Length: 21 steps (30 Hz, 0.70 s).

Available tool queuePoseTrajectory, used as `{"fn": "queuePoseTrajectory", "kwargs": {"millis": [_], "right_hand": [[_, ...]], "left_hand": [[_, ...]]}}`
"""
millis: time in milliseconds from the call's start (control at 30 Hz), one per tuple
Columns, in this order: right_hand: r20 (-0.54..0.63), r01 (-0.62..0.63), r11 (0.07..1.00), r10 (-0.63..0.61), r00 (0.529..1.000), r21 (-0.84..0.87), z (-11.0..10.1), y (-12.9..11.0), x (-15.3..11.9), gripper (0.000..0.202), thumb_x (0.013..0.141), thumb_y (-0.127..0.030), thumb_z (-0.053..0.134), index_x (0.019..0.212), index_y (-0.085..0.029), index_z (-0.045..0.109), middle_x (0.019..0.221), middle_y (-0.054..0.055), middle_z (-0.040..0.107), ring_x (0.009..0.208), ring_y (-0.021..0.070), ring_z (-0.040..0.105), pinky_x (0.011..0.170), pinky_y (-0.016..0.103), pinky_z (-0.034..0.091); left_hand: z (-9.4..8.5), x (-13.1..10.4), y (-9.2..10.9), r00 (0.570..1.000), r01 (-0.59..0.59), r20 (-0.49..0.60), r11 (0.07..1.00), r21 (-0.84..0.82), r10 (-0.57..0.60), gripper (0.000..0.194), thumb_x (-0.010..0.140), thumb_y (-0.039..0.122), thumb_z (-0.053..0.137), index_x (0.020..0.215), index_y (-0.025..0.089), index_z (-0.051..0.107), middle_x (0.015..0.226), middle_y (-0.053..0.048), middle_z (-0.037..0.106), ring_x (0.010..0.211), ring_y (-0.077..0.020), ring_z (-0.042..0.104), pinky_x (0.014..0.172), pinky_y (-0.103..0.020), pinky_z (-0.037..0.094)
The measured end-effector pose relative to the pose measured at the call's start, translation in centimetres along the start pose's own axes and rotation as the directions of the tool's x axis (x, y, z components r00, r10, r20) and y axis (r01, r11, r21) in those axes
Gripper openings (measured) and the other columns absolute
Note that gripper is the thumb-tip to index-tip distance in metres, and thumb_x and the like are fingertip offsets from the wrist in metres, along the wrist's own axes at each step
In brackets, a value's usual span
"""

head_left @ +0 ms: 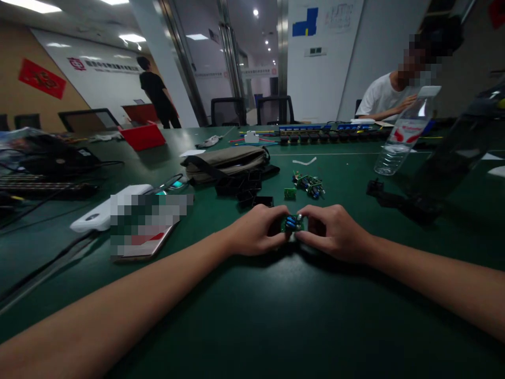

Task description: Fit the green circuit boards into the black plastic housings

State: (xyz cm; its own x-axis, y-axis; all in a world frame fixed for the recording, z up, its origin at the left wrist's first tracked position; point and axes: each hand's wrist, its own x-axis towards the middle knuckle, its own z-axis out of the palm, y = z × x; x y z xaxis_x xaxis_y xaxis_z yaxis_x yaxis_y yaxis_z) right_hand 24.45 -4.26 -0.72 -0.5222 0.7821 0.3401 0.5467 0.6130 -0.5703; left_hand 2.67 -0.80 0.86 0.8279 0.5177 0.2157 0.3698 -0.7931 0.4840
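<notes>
Facing glass doors, both hands (294, 229) meet above a green table (252, 326).

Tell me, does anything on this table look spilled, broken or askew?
Nothing looks spilled or clearly broken. The circuit boards beyond the held board lie jumbled, and the white-capped bottle at right seems to lean, perhaps only from lens distortion.

Clear glossy plastic bottle (403, 138)
Smooth green desk (292, 321) with a soft sheen; pouch (226, 160) in matt cloth.
</notes>
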Motion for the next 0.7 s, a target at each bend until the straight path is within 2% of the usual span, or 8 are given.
{"fn": "queuePoseTrajectory", "kwargs": {"millis": [400,700], "right_hand": [[0.014,-0.055,0.998,0.055,0.998,-0.017,-0.17,-0.09,-0.04,0.021,0.083,-0.032,0.065,0.092,-0.012,0.065,0.059,-0.004,0.055,0.051,0.0088,0.047,0.052,0.022,0.033],[0.047,-0.044,0.998,0.045,0.998,-0.034,-0.27,-0.11,-0.11,0.021,0.084,-0.031,0.066,0.094,-0.013,0.064,0.060,-0.005,0.055,0.051,0.0086,0.047,0.053,0.022,0.033]], "left_hand": [[-0.03,-0.02,-0.07,1.000,0.007,-0.012,1.000,-0.008,-0.007,0.013,0.086,0.024,0.055,0.093,0.014,0.059,0.060,0.006,0.050,0.051,-0.0079,0.045,0.051,-0.021,0.032],[-0.28,-0.41,-0.22,0.999,-0.014,0.049,0.997,0.077,0.010,0.018,0.089,0.028,0.054,0.099,0.013,0.059,0.065,0.003,0.057,0.054,-0.0096,0.051,0.052,-0.022,0.035]]}}
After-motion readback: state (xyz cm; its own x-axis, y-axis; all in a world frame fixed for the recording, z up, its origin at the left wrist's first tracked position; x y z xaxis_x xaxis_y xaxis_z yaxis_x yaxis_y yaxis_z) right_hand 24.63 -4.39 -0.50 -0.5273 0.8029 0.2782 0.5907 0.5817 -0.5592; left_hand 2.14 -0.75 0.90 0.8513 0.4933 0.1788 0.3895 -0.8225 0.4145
